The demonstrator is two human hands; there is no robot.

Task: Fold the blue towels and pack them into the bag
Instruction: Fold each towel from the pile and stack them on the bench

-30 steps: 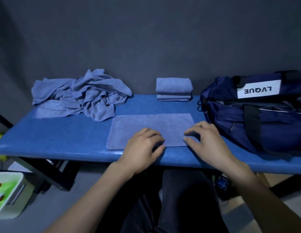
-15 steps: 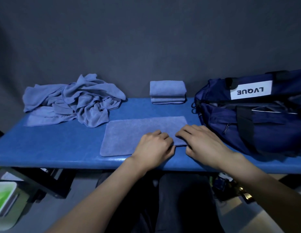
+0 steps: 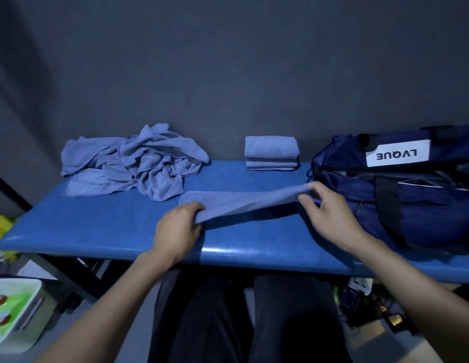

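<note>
A: Head view, item one: left hand [image 3: 177, 227], lower centre of the frame, fingers curled and pinching the near left corner of the towel [image 3: 243, 203].

B: Item two?

A: Right hand [image 3: 330, 213], right of centre, thumb and fingertips pinching the towel's near right corner, raised off the bench [image 3: 97, 231].

B: Condition of the towel?

A: Near edge lifted and stretched between both hands, shadow beneath it; far edge lies on the bench surface, centre of the frame.

B: Other stock?

A: Pile of unfolded towels [image 3: 133, 163], crumpled, at the upper left of the bench by the wall. Stack of folded towels [image 3: 271, 153], at the back centre of the bench. Bag [image 3: 411, 195], navy, right side of the frame, resting on the bench, with a white label reading LVQUE upside down; its top appears unzipped. Right hand is just beside the bag's left end.

B: Below the bench?

A: White tray [image 3: 10, 310], lower left corner, contents blurred.
</note>
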